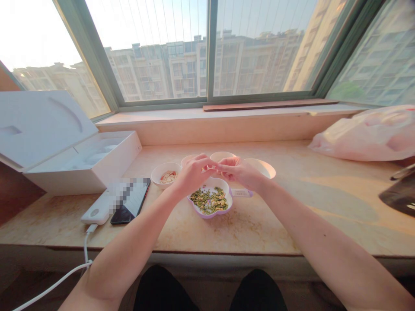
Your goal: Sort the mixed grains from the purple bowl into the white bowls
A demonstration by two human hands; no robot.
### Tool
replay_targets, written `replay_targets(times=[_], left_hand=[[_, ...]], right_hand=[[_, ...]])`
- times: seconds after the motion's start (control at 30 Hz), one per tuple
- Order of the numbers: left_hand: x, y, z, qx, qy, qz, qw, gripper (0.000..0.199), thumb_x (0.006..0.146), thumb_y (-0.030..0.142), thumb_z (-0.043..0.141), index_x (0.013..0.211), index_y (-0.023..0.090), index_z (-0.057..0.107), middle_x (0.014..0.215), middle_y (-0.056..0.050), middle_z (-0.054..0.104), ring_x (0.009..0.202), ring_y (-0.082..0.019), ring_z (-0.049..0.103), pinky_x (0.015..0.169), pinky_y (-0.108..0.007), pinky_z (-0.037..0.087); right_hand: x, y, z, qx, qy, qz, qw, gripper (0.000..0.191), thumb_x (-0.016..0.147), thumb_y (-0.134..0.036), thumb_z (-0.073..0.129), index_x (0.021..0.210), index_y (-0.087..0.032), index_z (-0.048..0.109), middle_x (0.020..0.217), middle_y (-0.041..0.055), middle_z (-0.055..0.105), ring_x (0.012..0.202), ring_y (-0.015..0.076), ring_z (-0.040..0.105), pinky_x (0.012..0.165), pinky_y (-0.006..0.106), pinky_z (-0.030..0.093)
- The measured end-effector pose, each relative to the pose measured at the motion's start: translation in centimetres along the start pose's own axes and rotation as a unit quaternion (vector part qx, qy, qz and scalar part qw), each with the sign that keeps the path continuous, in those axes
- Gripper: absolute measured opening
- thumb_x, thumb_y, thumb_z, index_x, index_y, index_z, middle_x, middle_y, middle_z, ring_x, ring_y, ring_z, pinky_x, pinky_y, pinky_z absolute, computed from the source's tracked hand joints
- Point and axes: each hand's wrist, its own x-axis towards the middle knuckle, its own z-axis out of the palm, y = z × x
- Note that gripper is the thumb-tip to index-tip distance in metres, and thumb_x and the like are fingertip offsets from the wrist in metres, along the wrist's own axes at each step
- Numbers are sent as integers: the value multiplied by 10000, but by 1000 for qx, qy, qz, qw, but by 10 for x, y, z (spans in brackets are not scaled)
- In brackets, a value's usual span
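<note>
My left hand [196,171] and my right hand [239,171] meet above a white, purple-rimmed, scalloped dish [211,215]. Their fingers are closed and the fingertips come together; whatever they pinch is too small or hidden to name. Inside the dish lie green beans [202,199] mixed with pale, yellowish pieces. A short handle with a label [241,193] sticks out from its right side. Left of my left hand stands a white bowl [157,175] with pale and reddish bits. Another bowl [221,154] sits behind my hands, and one more [266,167] is beyond my right hand.
To the left are an open white box [119,157], a white power bank [99,209] with a cable [84,246], and a black phone [134,203]. A filled plastic bag [369,134] and a dark object [398,194] lie right. Windows back the stone counter [279,233].
</note>
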Motion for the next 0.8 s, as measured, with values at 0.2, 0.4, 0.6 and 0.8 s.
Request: replay_targets(times=[0.2, 0.4, 0.6, 0.8], left_hand=[[-4, -3, 4, 61, -52, -3, 997, 221, 890, 95, 628, 984, 223, 780, 907, -49, 685, 795, -178, 624, 807, -320, 493], [-10, 3, 0, 186, -252, -9, 950, 213, 957, 256, 621, 1134, 226, 734, 1108, -59, 722, 981, -220, 677, 875, -330, 512], [-10, 2, 3, 235, -388, 15, 891, 373, 872, 463, 755, 1142, 212, 700, 1292, -68, 680, 1180, -252, 637, 985, -320, 485], [-9, 0, 9, 257, -397, 28, 881, 277, 880, 437, 755, 1000, 189, 725, 1184, -72, 696, 1100, -259, 644, 933, -347, 495]], right_hand=[[-6, -23, -38, 0, 148, -39, 988, 330, 786, -501, 785, 823, -188, 687, 810, 17, 647, 582, 91, 440, 516, 251, 336], [-10, -26, -80, -56, 227, -46, 971, 354, 738, -503, 805, 852, -179, 722, 864, 58, 680, 618, 104, 479, 529, 251, 393], [-14, -20, -96, -287, 252, -28, 924, 305, 739, -480, 802, 850, -199, 764, 815, 55, 718, 687, 162, 575, 617, 298, 452], [-15, -11, -105, -483, 212, 71, 847, 91, 748, -303, 744, 774, -217, 754, 827, 47, 758, 744, 198, 655, 588, 283, 440]])
